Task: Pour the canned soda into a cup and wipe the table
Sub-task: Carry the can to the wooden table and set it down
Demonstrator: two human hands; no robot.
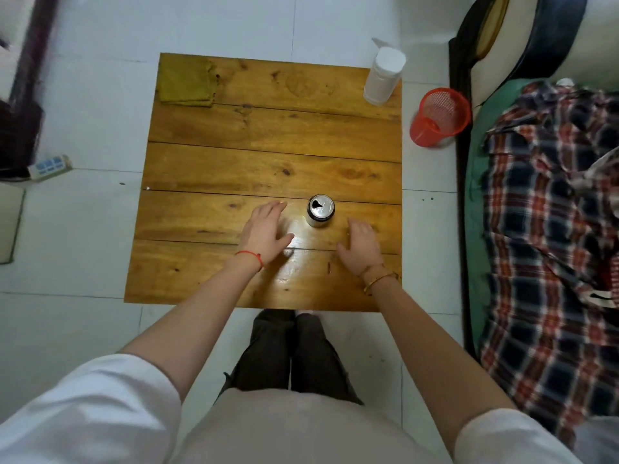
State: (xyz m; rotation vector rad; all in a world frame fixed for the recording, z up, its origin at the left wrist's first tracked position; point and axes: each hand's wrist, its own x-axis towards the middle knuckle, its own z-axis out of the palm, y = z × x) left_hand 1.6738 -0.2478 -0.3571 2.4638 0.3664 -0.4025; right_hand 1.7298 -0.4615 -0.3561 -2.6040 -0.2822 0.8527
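My left hand [264, 231]: fingers straight and together, thumb out, palm down over the table [234, 155], holding nothing; just left of the can, not touching it.
My right hand [361, 244]: fingers loosely bent, thumb spread, empty, palm down; just right of the can and a little nearer me.
My arms: both reach forward over the near table edge, forearms bare, white sleeves pushed up; red string on my left wrist, gold bangle on my right.
Soda can [321, 211]: upright between my hands, top already open.
White cup [383, 77]: far right corner of the table, upright.
Green cloth [186, 82]: folded at the far left corner.
Red basket [440, 117]: on the floor, right of the table.
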